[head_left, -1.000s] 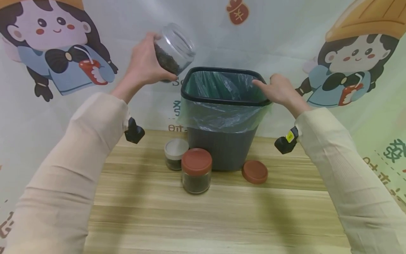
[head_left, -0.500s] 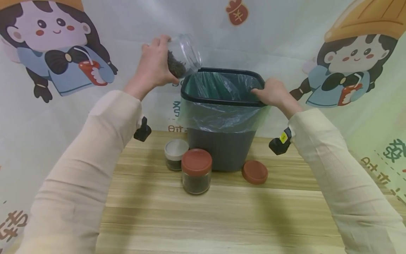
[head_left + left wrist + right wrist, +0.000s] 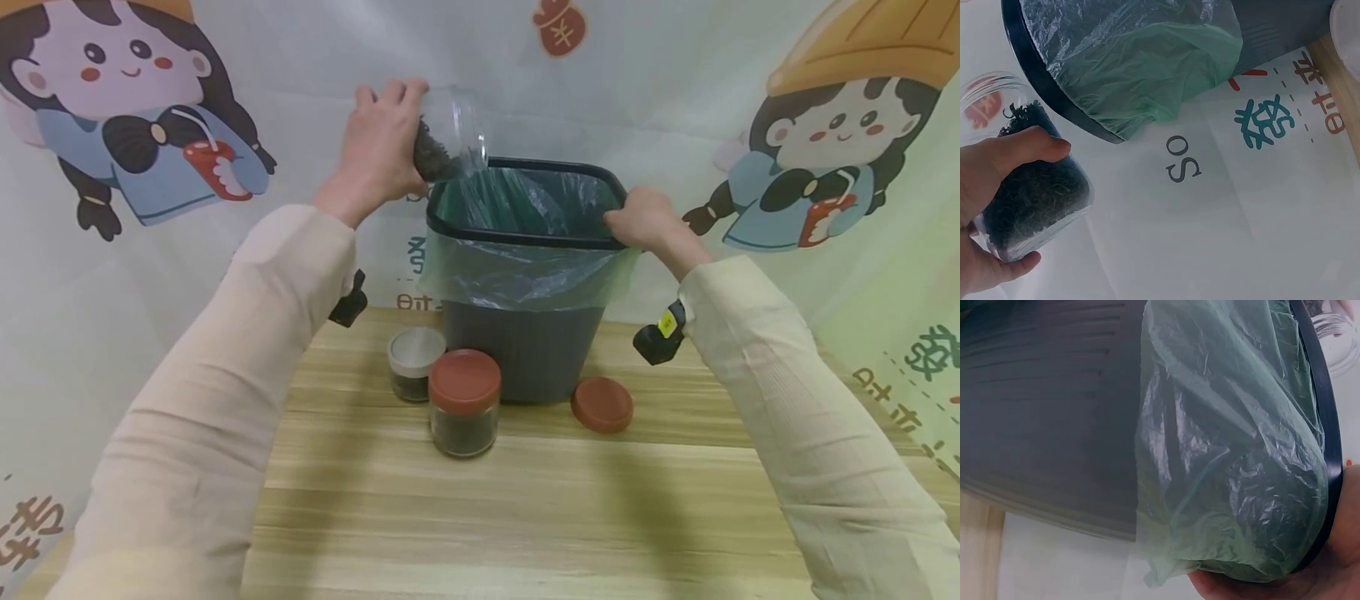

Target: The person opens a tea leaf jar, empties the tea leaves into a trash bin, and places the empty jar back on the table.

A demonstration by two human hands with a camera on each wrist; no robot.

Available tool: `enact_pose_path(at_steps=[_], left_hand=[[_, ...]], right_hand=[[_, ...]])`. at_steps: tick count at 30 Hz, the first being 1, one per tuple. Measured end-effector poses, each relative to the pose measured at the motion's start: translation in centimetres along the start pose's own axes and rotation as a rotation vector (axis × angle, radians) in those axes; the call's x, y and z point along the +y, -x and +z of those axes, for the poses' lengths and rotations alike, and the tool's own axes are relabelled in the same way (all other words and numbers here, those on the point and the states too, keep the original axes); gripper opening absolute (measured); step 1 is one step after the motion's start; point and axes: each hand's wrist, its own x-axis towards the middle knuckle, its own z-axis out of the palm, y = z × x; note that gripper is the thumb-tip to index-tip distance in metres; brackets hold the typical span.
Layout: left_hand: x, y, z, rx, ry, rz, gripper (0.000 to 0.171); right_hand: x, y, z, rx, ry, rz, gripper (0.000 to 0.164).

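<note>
My left hand [image 3: 384, 146] grips a clear glass jar [image 3: 467, 125] tipped on its side, its mouth facing right over the left rim of the trash can. Dark, curly dried tea leaves [image 3: 1038, 194] fill much of the jar in the left wrist view, heaped toward its base and lower side. The grey trash can [image 3: 525, 350] stands upright with a black rim and a thin green bag [image 3: 525, 275] folded over it. At the right rim my right hand [image 3: 648, 221] grips the edge, thumb on the inner side; in the right wrist view its fingers [image 3: 1329, 569] lie under the rim.
In front of the can stands a jar with a red lid [image 3: 465, 383] and dark contents. A smaller jar with a whitish lid [image 3: 417, 352] is just behind it to the left. A loose red lid [image 3: 603, 405] lies at right on the wooden table [image 3: 525, 517]. A printed cloth [image 3: 675, 50] hangs behind.
My left hand has carried the jar right and down to the can's rim, tipping it further until it lies nearly level. My right hand has shifted slightly left and closed over the rim.
</note>
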Motion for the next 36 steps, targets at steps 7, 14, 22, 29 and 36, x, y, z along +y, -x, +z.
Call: enact_pose_path(at_steps=[7,14,22,29,36], left_hand=[[0.4,-0.2,-0.1,0.007,-0.056,0.049,0.093],[0.9,-0.6,-0.2,-0.008,-0.153,0.094,0.089],[1.5,-0.9,-0.2,0.024,-0.273,0.155,0.078],[1.7,-0.9,-0.3,0.053,-0.323,0.183,0.072],[2.0,-1.1,-0.4,0.045,-0.381,0.226,0.074]], right_hand=[[0.0,0.0,-0.2,-0.024,0.011,0.015,0.035],[-0.2,-0.2,-0.2,-0.043,0.042,0.038,0.038],[-0.1,-0.2,-0.1,-0.032,0.034,0.039,0.039],[-0.1,-0.3,0.0,-0.026,0.04,0.034,0.039],[0.0,-0.3,0.1,-0.022,0.05,0.027,0.038]])
